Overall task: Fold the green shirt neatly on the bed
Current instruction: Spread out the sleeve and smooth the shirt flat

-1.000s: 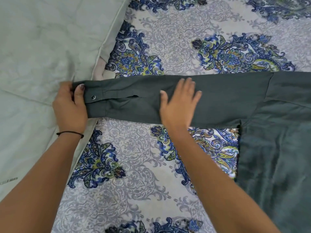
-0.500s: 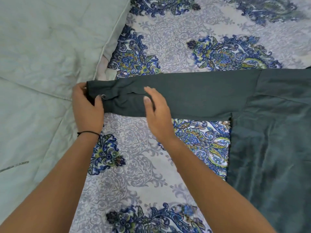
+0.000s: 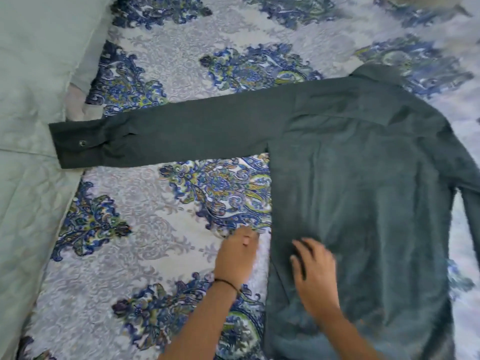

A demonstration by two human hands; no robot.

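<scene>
The right hand [image 3: 315, 279] lies with fingers spread flat on the lower body of the green shirt [image 3: 363, 190], grasping nothing. The left hand [image 3: 237, 254], fingers loosely extended and blurred, is just beside the shirt's left side edge on the bedspread [image 3: 155, 242]; whether it touches cloth I cannot tell. The step looks like smoothing the body before the first fold, which probably calls for bringing in the long sleeve [image 3: 168, 136]. The shirt lies back up, spread toward the bed's right side, with the cuff [image 3: 75, 145] overlapping the pale quilt [image 3: 26, 100] at left.
</scene>
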